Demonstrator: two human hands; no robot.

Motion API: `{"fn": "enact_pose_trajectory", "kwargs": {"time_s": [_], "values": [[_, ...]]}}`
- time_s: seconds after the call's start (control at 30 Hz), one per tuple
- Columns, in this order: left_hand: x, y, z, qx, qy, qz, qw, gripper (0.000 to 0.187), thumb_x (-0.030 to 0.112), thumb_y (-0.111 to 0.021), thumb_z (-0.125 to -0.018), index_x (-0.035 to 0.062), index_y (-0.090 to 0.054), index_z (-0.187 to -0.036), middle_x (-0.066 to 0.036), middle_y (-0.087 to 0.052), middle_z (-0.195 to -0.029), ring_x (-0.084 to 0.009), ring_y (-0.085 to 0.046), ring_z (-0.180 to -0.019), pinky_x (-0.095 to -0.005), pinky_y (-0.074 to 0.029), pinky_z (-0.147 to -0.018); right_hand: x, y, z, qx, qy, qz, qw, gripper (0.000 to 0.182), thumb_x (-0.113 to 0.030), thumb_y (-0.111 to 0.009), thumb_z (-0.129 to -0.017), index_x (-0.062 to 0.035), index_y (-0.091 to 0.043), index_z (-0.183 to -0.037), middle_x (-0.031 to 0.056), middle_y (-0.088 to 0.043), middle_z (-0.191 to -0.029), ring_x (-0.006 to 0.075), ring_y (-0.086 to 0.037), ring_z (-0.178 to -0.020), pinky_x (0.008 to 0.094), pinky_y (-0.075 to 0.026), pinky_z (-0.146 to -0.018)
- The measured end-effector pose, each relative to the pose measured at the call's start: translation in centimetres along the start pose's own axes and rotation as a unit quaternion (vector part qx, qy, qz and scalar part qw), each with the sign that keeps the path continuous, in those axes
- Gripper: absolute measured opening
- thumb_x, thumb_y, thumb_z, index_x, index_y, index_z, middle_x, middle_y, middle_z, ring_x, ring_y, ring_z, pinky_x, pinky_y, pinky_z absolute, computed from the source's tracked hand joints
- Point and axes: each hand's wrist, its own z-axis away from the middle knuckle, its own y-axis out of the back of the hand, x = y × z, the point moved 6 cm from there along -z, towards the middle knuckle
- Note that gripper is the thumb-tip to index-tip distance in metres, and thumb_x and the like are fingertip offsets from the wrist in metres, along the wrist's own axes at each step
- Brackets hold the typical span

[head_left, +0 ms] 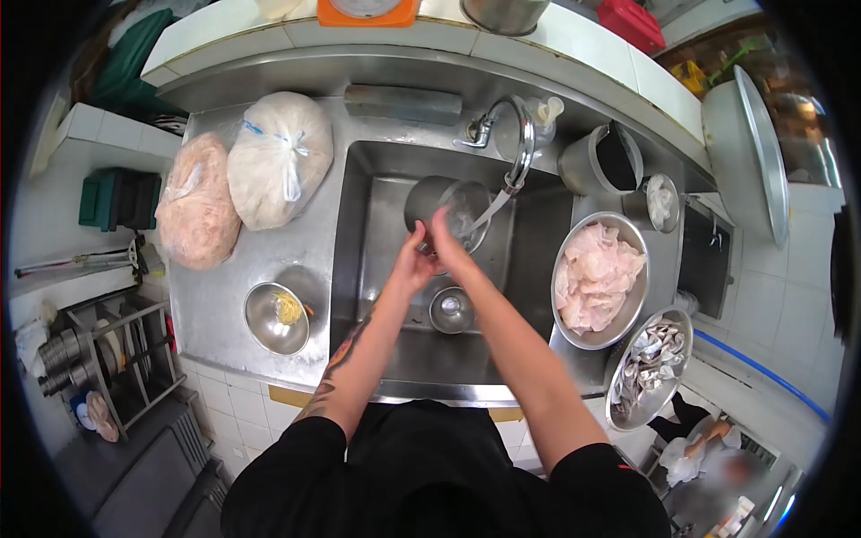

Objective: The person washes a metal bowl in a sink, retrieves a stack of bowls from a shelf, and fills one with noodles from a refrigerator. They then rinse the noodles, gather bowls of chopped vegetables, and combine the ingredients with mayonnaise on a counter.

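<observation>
Over the sink [363, 224], my left hand [413, 265] and my right hand [448, 249] are close together, wrists nearly meeting. Both appear to have stretched fingers, with the left fingers partly hidden beneath the right hand. Just beyond them a metal pot [425, 199] lies in the basin, its side overlapped by my fingertips in this view. Water runs from the curved faucet [523, 143] into the mouth of the pot, right beside my right hand. Below my hands sits the round drain [451, 309].
Two filled plastic bags [280, 161] and a steel bowl [267, 334] with yellow strips stand left. On the right are a bowl of pale meat pieces [596, 278], a bowl of silvery pieces [647, 366] and a pot [587, 166]. Another person [717, 466] is at lower right.
</observation>
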Motion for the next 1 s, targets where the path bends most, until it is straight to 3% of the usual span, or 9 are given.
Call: {"fn": "enact_pose_trajectory", "kwargs": {"time_s": [0.17,0.23,0.3,0.43,0.53,0.67,0.8,0.9,1.0], "values": [[2.3,-1.3,-1.2,-0.062,0.034,0.099,0.993,0.076,0.059,-0.067,-0.087,0.0294,-0.034,-0.148,-0.012,-0.048,-0.131,-0.0294,-0.054,-0.112,-0.0477,-0.053,-0.086,-0.1,-0.8,0.9,0.051,0.281,0.513,0.81,0.091,-0.072,-0.018,-0.095,0.0024,-0.047,-0.137,0.034,-0.052,-0.133,0.0417,-0.051,-0.126,0.0485,-0.038,-0.106],[0.8,0.0,0.9,0.058,-0.022,-0.044,0.997,0.073,0.068,-0.066,-0.083,0.0217,-0.051,-0.137,-0.014,-0.055,-0.123,-0.0267,-0.056,-0.106,-0.0428,-0.053,-0.085,2.1,0.6,-2.0,-0.062,-0.061,0.307,0.948,0.081,-0.066,-0.026,-0.097,0.0008,-0.049,-0.137,0.033,-0.051,-0.135,0.04,-0.05,-0.128,0.0507,-0.038,-0.106],[-0.9,1.5,-0.5,0.034,0.018,0.031,0.999,0.072,0.068,-0.067,-0.082,0.0209,-0.053,-0.135,-0.015,-0.056,-0.119,-0.0261,-0.058,-0.103,-0.0441,-0.053,-0.084,-1.3,-1.0,2.0,0.053,-0.024,-0.081,0.995,0.079,-0.065,-0.027,-0.097,0.0005,-0.051,-0.135,0.0335,-0.051,-0.134,0.0409,-0.051,-0.127,0.0558,-0.039,-0.103],[2.4,-1.8,0.6,-0.055,0.011,0.069,0.996,0.076,0.065,-0.067,-0.083,0.022,-0.041,-0.141,-0.018,-0.047,-0.13,-0.0335,-0.059,-0.102,-0.0536,-0.053,-0.086,1.7,-0.3,1.1,0.059,0.268,0.534,0.8,0.099,-0.082,-0.022,-0.089,0.0011,-0.055,-0.131,0.0263,-0.053,-0.139,0.0368,-0.055,-0.124,0.0533,-0.042,-0.098],[-1.3,0.0,2.7,0.058,0.047,0.006,0.997,0.075,0.065,-0.065,-0.085,0.0116,-0.049,-0.134,-0.018,-0.055,-0.126,-0.0355,-0.056,-0.113,-0.0516,-0.049,-0.098,-1.9,-0.3,2.2,-0.016,-0.038,-0.167,0.985,0.089,-0.075,-0.029,-0.092,-0.0003,-0.054,-0.133,0.0266,-0.051,-0.141,0.0369,-0.052,-0.128,0.0525,-0.039,-0.104],[1.9,0.3,0.1,-0.059,-0.002,0.006,0.998,0.083,0.068,-0.063,-0.084,0.0194,-0.035,-0.146,-0.019,-0.038,-0.145,-0.0424,-0.048,-0.125,-0.0606,-0.045,-0.099,3.0,-0.1,2.1,-0.005,0.201,0.468,0.861,0.098,-0.083,-0.025,-0.089,-0.0038,-0.05,-0.141,0.0205,-0.051,-0.144,0.0329,-0.046,-0.136,0.0467,-0.034,-0.11],[-0.6,-2.1,4.5,0.079,0.017,0.052,0.995,0.074,0.066,-0.062,-0.086,0.008,-0.05,-0.132,-0.012,-0.058,-0.124,-0.0288,-0.057,-0.116,-0.0524,-0.049,-0.097,-1.3,-1.6,3.8,-0.001,-0.094,-0.131,0.987,0.084,-0.074,-0.033,-0.093,-0.0079,-0.05,-0.143,0.0254,-0.052,-0.141,0.03,-0.046,-0.137,0.0466,-0.031,-0.113],[0.7,-1.4,3.6,0.055,-0.016,0.056,0.997,0.068,0.06,-0.059,-0.092,0.0115,-0.045,-0.137,-0.011,-0.054,-0.13,-0.0272,-0.052,-0.122,-0.0487,-0.044,-0.102,5.1,0.3,0.3,-0.029,0.119,0.4,0.908,0.091,-0.076,-0.033,-0.094,0.0012,-0.049,-0.14,0.0227,-0.049,-0.145,0.0309,-0.049,-0.133,0.0459,-0.032,-0.111],[1.4,-1.0,2.6,0.111,-0.157,-0.013,0.981,0.062,0.054,-0.055,-0.097,0.0113,-0.042,-0.139,-0.01,-0.05,-0.135,-0.0255,-0.05,-0.125,-0.0452,-0.042,-0.105,6.9,2.0,0.0,0.023,0.047,-0.123,0.991,0.075,-0.066,-0.04,-0.097,-0.0061,-0.048,-0.141,0.0162,-0.051,-0.144,0.0324,-0.052,-0.129,0.0489,-0.035,-0.112]]}}
